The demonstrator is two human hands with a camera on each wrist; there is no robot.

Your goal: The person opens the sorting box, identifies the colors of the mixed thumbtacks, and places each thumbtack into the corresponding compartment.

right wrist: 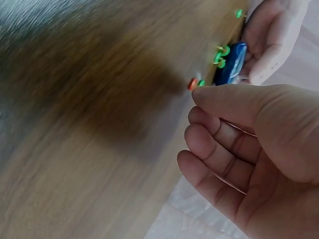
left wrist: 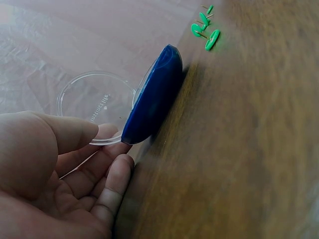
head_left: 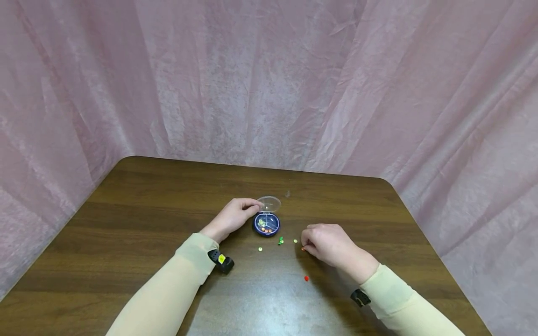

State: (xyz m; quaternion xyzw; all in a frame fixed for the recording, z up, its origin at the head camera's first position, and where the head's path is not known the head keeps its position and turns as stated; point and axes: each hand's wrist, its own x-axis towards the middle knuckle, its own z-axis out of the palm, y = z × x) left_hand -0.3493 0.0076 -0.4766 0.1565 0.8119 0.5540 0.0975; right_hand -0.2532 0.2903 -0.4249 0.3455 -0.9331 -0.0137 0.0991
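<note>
Landmark, as I log it over the head feed: one black wrist unit, left arm, small and blocky. On it: one bright yellow marking. Adjoining it: left sleeve, long, pale cream, its cuff tinged light green. Just beyond it: left hand, bare. Well to its right: right sleeve, matching, green-tinged at the cuff; second black unit; right hand, bare. Finer casing detail: too small for me to read.

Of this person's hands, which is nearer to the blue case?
Left. The left hand is at the blue case, pinching the edge of its clear lid; the right hand is apart from it, off to its right.
</note>
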